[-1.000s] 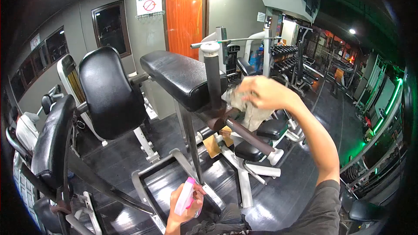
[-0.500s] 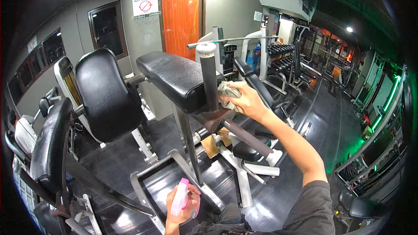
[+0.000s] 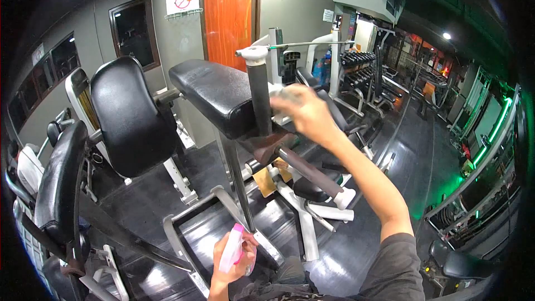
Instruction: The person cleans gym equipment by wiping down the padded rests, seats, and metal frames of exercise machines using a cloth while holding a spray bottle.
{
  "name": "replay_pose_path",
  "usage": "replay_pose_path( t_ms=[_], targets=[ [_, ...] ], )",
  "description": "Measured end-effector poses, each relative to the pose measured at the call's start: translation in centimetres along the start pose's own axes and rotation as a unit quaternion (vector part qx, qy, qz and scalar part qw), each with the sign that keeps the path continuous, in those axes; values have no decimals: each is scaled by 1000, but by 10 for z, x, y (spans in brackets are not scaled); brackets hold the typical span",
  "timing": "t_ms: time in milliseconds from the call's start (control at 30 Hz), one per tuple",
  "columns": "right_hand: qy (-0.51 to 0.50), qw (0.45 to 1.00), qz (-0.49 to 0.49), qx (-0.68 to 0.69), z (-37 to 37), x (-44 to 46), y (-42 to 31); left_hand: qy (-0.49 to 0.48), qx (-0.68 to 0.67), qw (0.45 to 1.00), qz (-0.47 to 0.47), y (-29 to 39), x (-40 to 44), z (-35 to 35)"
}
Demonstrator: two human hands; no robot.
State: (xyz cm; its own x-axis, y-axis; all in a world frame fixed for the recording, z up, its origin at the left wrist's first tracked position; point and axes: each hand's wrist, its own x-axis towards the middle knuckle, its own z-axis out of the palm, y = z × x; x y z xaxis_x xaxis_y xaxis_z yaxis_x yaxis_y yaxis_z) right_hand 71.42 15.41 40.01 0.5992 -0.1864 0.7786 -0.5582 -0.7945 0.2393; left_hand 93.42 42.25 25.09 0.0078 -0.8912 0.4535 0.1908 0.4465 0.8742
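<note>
My right hand point(image 3: 307, 112) is blurred by motion, its fingers closed round a pale crumpled cloth point(image 3: 278, 93). The cloth is against or just beside the upright dark foam grip point(image 3: 259, 97) of an exercise machine, which has a white end cap. Right behind that grip is a black padded armrest point(image 3: 214, 90). A second dark grip point(image 3: 312, 173) slants downward below my right hand. Low in the view, my left hand point(image 3: 245, 262) is wrapped around a spray bottle point(image 3: 230, 252) with a white and pink trigger head; most of the bottle's body is hidden.
A black backrest point(image 3: 125, 117) and another black pad point(image 3: 58, 184) stand at the left. The machine's metal frame point(image 3: 173, 239) spreads over the dark floor. Further back are a wooden door point(image 3: 228, 19), a dumbbell rack point(image 3: 356, 69) and a long bar point(image 3: 312, 44).
My right hand has moved slightly upward with the cloth along the upright grip, and blurs. My left hand keeps the spray bottle low. The whole view has shifted a little.
</note>
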Motion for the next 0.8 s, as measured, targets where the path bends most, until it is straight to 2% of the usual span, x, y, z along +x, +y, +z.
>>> replay_pose_path(
  t_ms=[67,100,200,267,333,367,400,467,533,567,600,733,800],
  targets=[
    [25,999,10,20,12,-17,-13,-16,11,1000,1,2,1,4],
    [-8,1000,-18,10,10,-22,-10,-15,3,1000,0,4,0,6],
    [-48,998,-13,-34,9,-25,-5,-5,-11,1000,0,5,-3,8],
    [-41,999,-26,-20,3,-20,3,1,-16,1000,-4,5,-6,7],
    [-22,1000,12,17,-14,-11,0,10,-14,1000,-7,2,-7,6],
    [-32,991,112,73,-25,-8,-8,10,-15,1000,-8,0,-8,6],
    [44,980,126,150,-30,-3,-12,15,-18,1000,-5,-3,-10,5],
    [75,962,151,213,-40,1,-24,20,-24,1000,-1,-7,-9,5],
    [-18,974,15,226,-41,2,-34,16,-5,1000,-8,-9,-9,6],
    [-131,979,-7,154,-43,-2,-45,17,-5,1000,-9,-10,-9,7],
    [-126,968,8,217,-33,-6,-47,15,-1,1000,-1,-10,-9,9],
    [-143,962,20,230,-45,-14,-35,9,-22,1000,5,-2,-10,11],
    [-188,961,16,204,-52,-7,-31,15,-14,1000,8,0,-14,8]
  ],
)
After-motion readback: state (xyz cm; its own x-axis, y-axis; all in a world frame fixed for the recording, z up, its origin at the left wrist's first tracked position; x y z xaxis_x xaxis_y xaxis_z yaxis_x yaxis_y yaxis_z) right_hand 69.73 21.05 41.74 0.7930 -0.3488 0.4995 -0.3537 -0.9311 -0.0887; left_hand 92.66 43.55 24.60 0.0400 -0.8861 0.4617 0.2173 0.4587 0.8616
